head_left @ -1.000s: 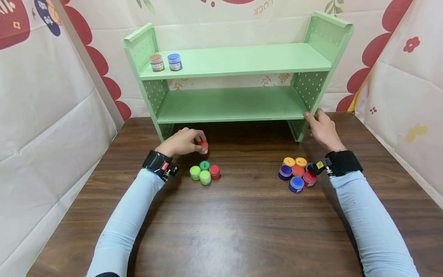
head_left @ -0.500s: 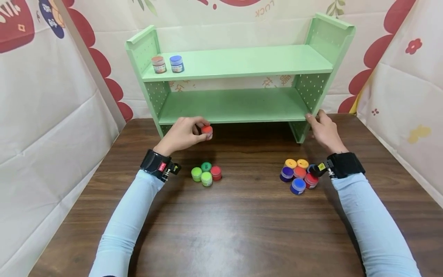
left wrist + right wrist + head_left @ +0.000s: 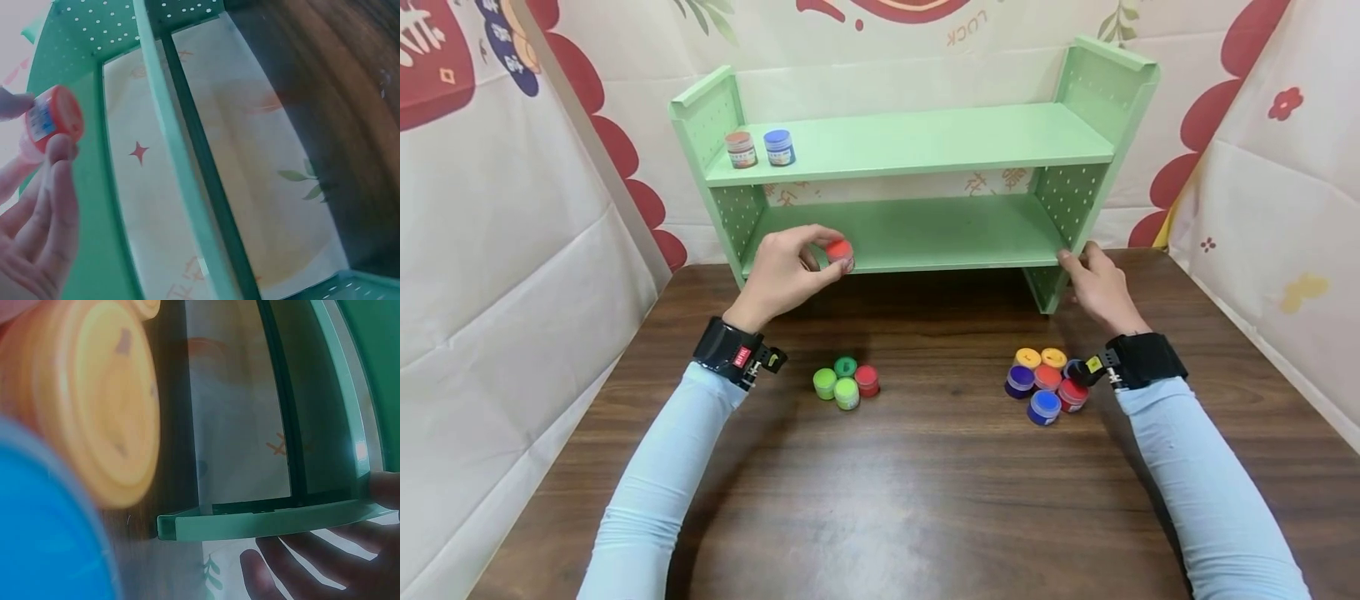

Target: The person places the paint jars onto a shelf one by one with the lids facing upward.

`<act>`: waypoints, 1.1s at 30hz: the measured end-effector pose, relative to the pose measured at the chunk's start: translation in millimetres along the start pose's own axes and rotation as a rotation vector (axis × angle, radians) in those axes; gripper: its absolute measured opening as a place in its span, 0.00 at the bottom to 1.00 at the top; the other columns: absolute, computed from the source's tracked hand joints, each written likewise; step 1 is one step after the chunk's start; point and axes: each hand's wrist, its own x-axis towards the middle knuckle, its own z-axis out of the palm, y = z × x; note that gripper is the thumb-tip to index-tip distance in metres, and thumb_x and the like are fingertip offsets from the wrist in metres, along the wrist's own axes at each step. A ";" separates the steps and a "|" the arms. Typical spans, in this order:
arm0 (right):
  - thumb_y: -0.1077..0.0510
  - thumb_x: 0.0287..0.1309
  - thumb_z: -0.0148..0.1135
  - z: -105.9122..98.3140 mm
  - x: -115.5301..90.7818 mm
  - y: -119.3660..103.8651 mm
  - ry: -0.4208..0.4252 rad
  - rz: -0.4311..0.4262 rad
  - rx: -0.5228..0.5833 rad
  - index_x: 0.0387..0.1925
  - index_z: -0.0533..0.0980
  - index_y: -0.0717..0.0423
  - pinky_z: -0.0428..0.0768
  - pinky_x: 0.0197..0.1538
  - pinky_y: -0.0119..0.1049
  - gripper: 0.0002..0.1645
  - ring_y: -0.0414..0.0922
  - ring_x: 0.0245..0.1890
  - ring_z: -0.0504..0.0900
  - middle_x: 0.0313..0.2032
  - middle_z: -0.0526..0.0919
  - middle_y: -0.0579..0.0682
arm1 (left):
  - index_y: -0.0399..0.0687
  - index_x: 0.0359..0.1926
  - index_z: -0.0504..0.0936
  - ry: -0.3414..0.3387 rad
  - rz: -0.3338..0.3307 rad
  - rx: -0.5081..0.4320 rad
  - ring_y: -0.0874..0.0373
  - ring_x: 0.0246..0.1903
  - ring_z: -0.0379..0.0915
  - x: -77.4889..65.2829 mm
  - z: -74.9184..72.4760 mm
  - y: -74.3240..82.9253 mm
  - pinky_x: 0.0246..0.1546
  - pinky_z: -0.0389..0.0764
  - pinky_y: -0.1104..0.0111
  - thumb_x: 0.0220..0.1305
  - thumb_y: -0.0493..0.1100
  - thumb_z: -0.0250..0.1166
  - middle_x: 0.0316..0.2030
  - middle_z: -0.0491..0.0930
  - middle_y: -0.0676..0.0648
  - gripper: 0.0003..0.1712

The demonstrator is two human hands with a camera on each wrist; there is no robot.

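My left hand (image 3: 786, 271) pinches a small red-lidded paint jar (image 3: 839, 251) between thumb and fingers, held up in front of the lower shelf. The left wrist view shows that jar (image 3: 55, 119) tilted, its label facing outward. My right hand (image 3: 1101, 283) grips the right side panel of the green two-tier shelf (image 3: 925, 271) near the lower board, thumb inside and fingers outside. That panel edge (image 3: 269, 524) shows between thumb and fingers in the right wrist view. On the upper board at the left stand an orange-red-lidded jar (image 3: 741, 150) and a blue-lidded jar (image 3: 779, 147).
On the brown table (image 3: 880, 500), green-lidded jars (image 3: 847, 393) cluster with one red jar (image 3: 867, 381) at left. A second cluster by my right wrist has yellow (image 3: 1027, 358), purple (image 3: 1019, 382), blue (image 3: 1044, 407) and red jars (image 3: 1072, 395). White patterned cloth (image 3: 512, 275) hangs around.
My left hand has lifted the red-lidded jar off the table and raised it to the height of the lower board. The right hand stays on the side panel.
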 end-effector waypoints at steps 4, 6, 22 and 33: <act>0.31 0.77 0.35 2.4 -1.0 2.3 -0.004 0.002 -0.019 0.75 0.58 0.60 0.75 0.34 0.28 0.44 0.28 0.28 0.75 0.61 0.75 0.71 | 0.44 0.51 0.88 0.137 0.062 -0.030 0.58 0.21 0.79 4.2 -8.6 1.1 0.28 0.72 0.76 0.60 0.45 0.76 0.39 0.90 0.45 0.19; 0.31 0.77 0.35 2.7 -2.8 3.7 -0.007 0.004 -0.027 0.75 0.58 0.61 0.74 0.34 0.29 0.44 0.30 0.27 0.75 0.59 0.75 0.71 | 0.42 0.51 0.88 0.196 0.091 -0.048 0.57 0.19 0.78 7.6 -12.9 1.5 0.27 0.71 0.79 0.59 0.44 0.77 0.39 0.90 0.43 0.20; 0.31 0.77 0.35 2.4 -4.1 2.7 -0.003 -0.002 -0.014 0.75 0.57 0.62 0.77 0.34 0.28 0.45 0.29 0.29 0.75 0.60 0.75 0.71 | 0.39 0.51 0.84 0.440 0.021 -0.095 0.78 0.19 0.73 55.4 -43.1 6.2 0.26 0.74 0.83 0.59 0.46 0.77 0.41 0.90 0.41 0.22; 0.31 0.77 0.36 0.5 -0.9 2.0 0.005 -0.011 -0.005 0.73 0.59 0.63 0.78 0.34 0.28 0.44 0.26 0.28 0.75 0.61 0.75 0.72 | 0.48 0.52 0.88 0.287 -0.008 0.159 0.55 0.25 0.82 77.1 -47.1 7.8 0.58 0.68 0.62 0.67 0.51 0.70 0.46 0.91 0.47 0.17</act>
